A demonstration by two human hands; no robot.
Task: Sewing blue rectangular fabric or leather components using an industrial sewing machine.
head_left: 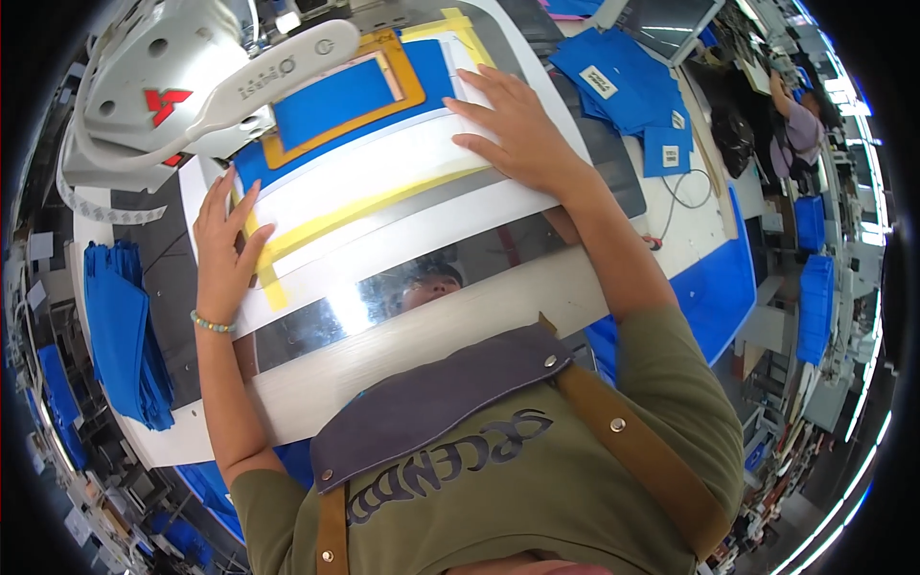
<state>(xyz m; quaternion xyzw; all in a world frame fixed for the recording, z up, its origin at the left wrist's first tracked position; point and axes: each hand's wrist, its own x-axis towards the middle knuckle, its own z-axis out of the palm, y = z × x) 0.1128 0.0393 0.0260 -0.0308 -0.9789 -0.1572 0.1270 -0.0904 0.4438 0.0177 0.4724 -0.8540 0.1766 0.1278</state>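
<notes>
My left hand lies on the left edge of a white sheet bordered with yellow tape, its fingers stretched out. My right hand rests on the sheet's right side, fingers spread, the tips beside the blue fabric piece. Neither hand holds anything. On top of the blue piece sits an orange-brown frame, with blue showing through its opening. The far left part of the frame is hidden behind a white paddle-shaped lamp on a bent neck.
A white sewing machine head stands at the far left. Folded blue fabric pieces are stacked on the left; more blue pieces with white labels lie at the right. A blue bin is by the table's right side. Another person works farther right.
</notes>
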